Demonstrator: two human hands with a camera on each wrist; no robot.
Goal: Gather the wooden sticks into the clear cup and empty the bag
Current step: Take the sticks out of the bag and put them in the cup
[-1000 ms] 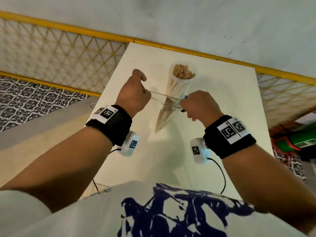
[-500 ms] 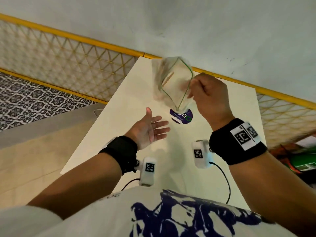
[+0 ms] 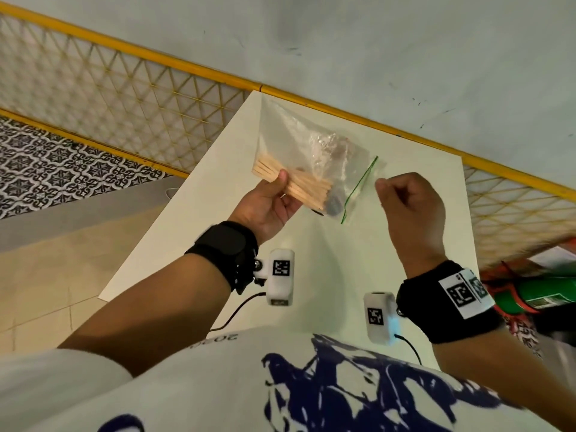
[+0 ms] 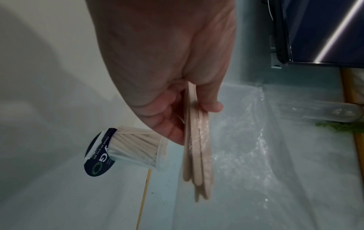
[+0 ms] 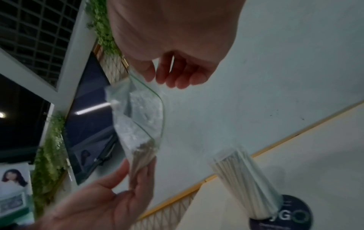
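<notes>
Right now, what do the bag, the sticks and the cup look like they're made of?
Bag: thin clear plastic film, probably; glossy, crinkled, with a green zip strip at its mouth.
Sticks: pale unfinished wood, by the look; flat, matt, with rounded ends, gripped by the left hand.
Cup: clear, stiffer plastic, it seems; the sticks inside show through its wall. Glass cannot be ruled out.

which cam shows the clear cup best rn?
Left wrist: the clear cup shows whole, packed with sticks, standing on a dark sticker. Right wrist shows it blurred. In the head view the bag hides nearly all of it.
</notes>
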